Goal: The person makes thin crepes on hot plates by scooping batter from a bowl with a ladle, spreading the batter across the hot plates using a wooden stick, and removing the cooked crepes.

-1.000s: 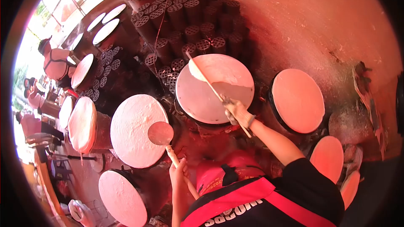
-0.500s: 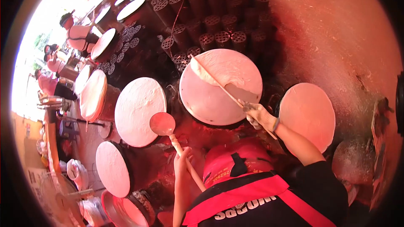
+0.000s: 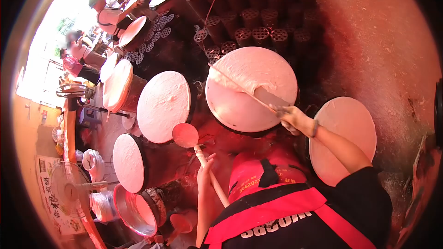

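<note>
My right hand is closed around a long thin spreading stick, which slants across a large round griddle. Pale wet batter coats the upper part of the griddle and is heaped along the stick. A greyer patch shows right of the stick, near my fingers. Lower down, my left hand grips the wooden handle of a round-bowled ladle. The ladle's bowl is held in front of a neighbouring batter-covered griddle, apart from the griddle under the stick.
Another coated griddle stands under my right forearm. Several more line the left side, with a red-rimmed basin and a fan nearby. Stacked perforated coal briquettes rise behind. A person works at griddles farther off.
The batter covers more of the griddle's upper left. My right hand and the stick keep nearly the same place over it. The view has shifted and turned a little; the left hand still holds the ladle.
</note>
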`<state>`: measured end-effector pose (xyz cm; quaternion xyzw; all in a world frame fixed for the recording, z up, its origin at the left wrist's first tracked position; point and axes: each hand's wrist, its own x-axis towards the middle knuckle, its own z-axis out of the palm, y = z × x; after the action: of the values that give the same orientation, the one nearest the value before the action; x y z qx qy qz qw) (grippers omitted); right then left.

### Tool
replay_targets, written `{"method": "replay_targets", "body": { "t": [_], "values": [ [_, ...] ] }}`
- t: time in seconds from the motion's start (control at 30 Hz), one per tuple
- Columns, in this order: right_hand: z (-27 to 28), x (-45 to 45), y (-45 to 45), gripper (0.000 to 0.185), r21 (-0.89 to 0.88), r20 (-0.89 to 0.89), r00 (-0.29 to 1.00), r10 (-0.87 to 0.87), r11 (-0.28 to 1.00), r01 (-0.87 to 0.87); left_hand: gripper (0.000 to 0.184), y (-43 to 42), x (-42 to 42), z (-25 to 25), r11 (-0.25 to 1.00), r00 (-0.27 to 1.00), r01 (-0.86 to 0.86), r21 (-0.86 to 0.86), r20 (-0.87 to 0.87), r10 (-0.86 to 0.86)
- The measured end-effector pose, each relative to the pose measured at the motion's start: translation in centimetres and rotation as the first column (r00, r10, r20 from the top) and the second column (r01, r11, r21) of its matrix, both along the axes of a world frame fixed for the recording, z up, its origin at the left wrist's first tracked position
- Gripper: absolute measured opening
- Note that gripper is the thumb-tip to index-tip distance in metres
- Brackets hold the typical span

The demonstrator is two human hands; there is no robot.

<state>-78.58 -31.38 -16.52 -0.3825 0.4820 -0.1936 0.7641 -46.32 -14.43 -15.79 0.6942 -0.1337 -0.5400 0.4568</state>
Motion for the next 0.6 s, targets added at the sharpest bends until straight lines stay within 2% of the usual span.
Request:
{"method": "replay_targets", "body": {
  "t": [0.03,0.1,0.13,0.17,0.23,0.27,0.33,0.37,0.43,0.5,0.57,0.6],
  "values": [
    [1.2,-1.2,0.3,0.036,0.031,0.001,0.998,0.063,0.998,-0.063,0.032,0.3,0.3,-0.7,1.0,1.0,0.004,-0.012,0.003,-0.004],
    [3.3,-3.0,-0.5,0.035,0.081,-0.094,0.994,0.047,0.996,-0.04,0.033,1.0,1.1,-1.8,1.0,1.0,-0.023,0.006,-0.018,0.023],
    [1.7,-3.5,-1.7,0.034,0.044,-0.199,0.98,0.002,0.999,0.007,0.033,1.2,1.5,-2.0,0.999,0.998,-0.036,0.028,-0.043,0.037],
    [-1.7,-3.9,-3.1,0.032,-0.038,-0.119,0.989,-0.088,0.996,0.084,0.033,1.3,1.8,-2.0,0.999,0.999,-0.035,0.031,-0.031,0.036],
    [-0.3,-1.8,-4.6,0.033,-0.073,-0.028,0.967,-0.253,0.965,0.25,0.033,1.4,2.1,-1.9,0.998,0.995,-0.029,0.053,-0.096,0.034],
    [-0.6,-1.2,-4.7,0.033,-0.061,-0.021,0.967,-0.254,0.966,0.252,0.033,1.5,2.4,-2.2,0.998,0.996,-0.028,0.064,-0.086,0.033],
    [-1.3,-0.3,-4.6,0.036,-0.037,-0.074,0.997,0.018,0.999,-0.021,0.033,1.6,2.8,-2.3,1.0,1.0,0.006,0.019,0.002,-0.006],
    [-1.1,-0.7,-4.0,0.036,-0.028,-0.068,0.997,0.02,0.999,-0.022,0.033,1.8,2.8,-2.2,1.0,1.0,0.004,0.028,0.008,-0.004],
    [0.7,-2.5,-2.3,0.037,0.049,-0.009,0.988,0.153,0.987,-0.152,0.033,2.2,2.2,-1.3,0.998,0.993,0.059,0.031,0.103,-0.062],
    [0.9,-4.1,-2.7,0.033,0.067,-0.017,0.984,0.176,0.982,-0.175,0.033,2.6,1.9,-0.7,0.996,0.993,0.073,0.057,0.09,-0.078],
    [0.5,-3.1,-4.4,0.027,-0.033,-0.181,0.978,0.106,0.993,-0.114,0.033,3.0,1.5,-0.2,0.991,0.992,0.094,0.09,0.08,-0.101],
    [-0.3,-2.6,-5.2,0.023,-0.059,-0.056,0.998,0.015,0.998,-0.018,0.033,3.0,1.2,0.1,0.993,0.994,0.082,0.085,0.063,-0.087]
  ]
}}
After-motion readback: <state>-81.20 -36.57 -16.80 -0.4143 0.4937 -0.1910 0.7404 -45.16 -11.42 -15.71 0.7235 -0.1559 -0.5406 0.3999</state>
